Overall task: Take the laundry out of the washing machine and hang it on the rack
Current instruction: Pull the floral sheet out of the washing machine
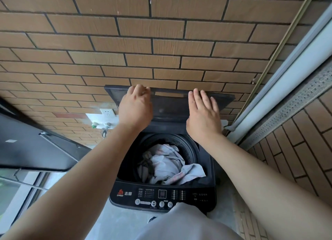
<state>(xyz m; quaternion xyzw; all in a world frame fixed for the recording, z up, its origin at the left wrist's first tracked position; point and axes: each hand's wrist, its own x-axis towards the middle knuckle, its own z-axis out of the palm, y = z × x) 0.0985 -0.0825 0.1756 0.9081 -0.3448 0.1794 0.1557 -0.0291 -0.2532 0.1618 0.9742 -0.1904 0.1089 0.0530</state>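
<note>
A black top-loading washing machine (161,196) stands below me against a brick wall, its dark lid (170,103) raised upright. Inside the drum lies a pile of laundry (168,164), mostly pale grey cloth with some darker pieces, and one corner drapes over the drum's front right rim. My left hand (135,107) has its fingers curled over the lid's top edge at the left. My right hand (203,114) is held flat with straight fingers against the lid's right part. No drying rack is in view.
A white wall socket (107,112) and a water tap (105,127) sit left of the machine. A dark open window panel (36,146) juts in at the left. A grey sliding-door frame (287,89) and tiled wall stand at the right.
</note>
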